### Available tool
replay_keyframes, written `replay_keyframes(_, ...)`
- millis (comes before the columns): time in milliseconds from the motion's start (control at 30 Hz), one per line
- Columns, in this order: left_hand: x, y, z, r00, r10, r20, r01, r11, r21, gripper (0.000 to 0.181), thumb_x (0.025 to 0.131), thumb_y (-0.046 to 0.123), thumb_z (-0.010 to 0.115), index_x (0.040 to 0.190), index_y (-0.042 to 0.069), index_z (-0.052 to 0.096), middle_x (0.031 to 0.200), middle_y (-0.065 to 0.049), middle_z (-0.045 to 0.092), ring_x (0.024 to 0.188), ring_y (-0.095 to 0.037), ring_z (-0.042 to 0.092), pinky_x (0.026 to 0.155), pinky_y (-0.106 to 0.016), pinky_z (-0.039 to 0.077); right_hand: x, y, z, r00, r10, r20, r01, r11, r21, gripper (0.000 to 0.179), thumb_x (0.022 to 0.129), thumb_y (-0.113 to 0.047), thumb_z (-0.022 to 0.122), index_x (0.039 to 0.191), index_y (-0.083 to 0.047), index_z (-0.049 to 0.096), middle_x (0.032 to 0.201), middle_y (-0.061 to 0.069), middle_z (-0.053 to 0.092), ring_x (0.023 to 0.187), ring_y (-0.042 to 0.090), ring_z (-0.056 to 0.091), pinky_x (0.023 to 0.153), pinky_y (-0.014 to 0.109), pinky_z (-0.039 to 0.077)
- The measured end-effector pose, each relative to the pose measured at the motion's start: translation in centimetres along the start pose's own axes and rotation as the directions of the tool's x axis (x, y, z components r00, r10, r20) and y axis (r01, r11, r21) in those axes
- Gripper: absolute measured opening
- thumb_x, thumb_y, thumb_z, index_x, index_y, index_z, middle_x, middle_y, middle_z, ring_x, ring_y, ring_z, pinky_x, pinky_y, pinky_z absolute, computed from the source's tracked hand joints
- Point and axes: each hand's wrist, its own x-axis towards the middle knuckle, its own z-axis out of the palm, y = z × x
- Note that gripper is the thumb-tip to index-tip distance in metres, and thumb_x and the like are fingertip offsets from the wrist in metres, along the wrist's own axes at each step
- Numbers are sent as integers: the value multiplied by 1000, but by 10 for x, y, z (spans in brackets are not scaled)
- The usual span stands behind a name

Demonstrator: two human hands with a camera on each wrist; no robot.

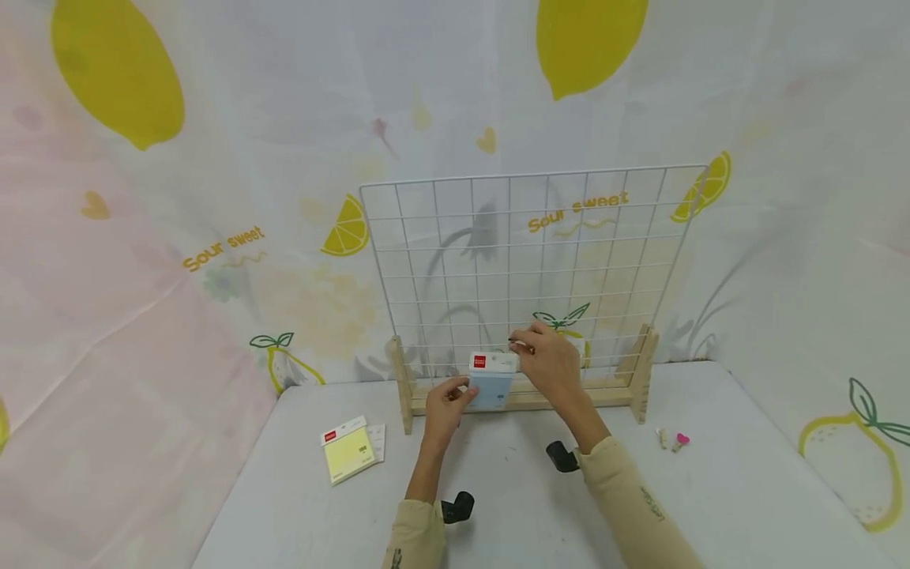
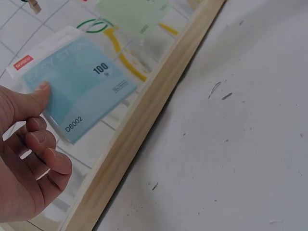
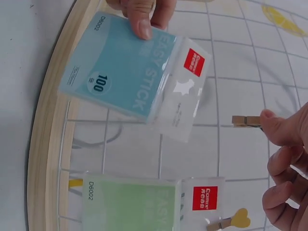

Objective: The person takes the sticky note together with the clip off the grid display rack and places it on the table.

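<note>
Blue packet (image 3: 120, 67): tilted in front of the wire grid's (image 1: 533, 175) lower part; contact unclear.
Left hand (image 1: 446, 409): thumb and fingers clamped on the packet's side edge.
Right hand (image 1: 550, 363): fingertips pinching a wooden clothespin (image 3: 244, 121) near the packet's header (image 3: 174, 113).
Handling: likely light, firm and slick, the header bendable; the pad's edge offers the best hold.
Clear sleeves: blue notes in one; green packet (image 3: 130, 204), likewise filled, beneath a heart-topped peg (image 3: 230, 222).
</note>
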Motion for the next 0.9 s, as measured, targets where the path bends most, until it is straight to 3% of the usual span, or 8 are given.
replay_keyframes(433,-6,4,-22,1000,-11,3,11,998,60,26,85,7,77,107,-5,72,71,-5,58,46,-6,39,41,-19,32,-15,19,-23,1000,26,12,-27,998,59,18,72,-8,87,88,-9,79,79,0,64,62,16,58,46,30,41)
replay_keyframes(667,-10,11,-40,1000,-13,21,11,994,107,27,87,11,76,110,-2,72,74,-6,59,55,-10,43,45,-21,35,-25,32,-32,999,28,34,-30,998,60,19,72,-6,87,87,-7,78,76,0,60,62,14,50,49,30,39)
replay_keyframes(900,-13,6,-55,1000,11,22,-13,991,133,28,87,14,76,111,0,72,76,-6,59,57,-12,45,46,-21,36,-34,42,-38,993,84,78,-90,994,64,19,74,-6,86,91,-4,78,75,1,59,64,16,50,53,31,40)
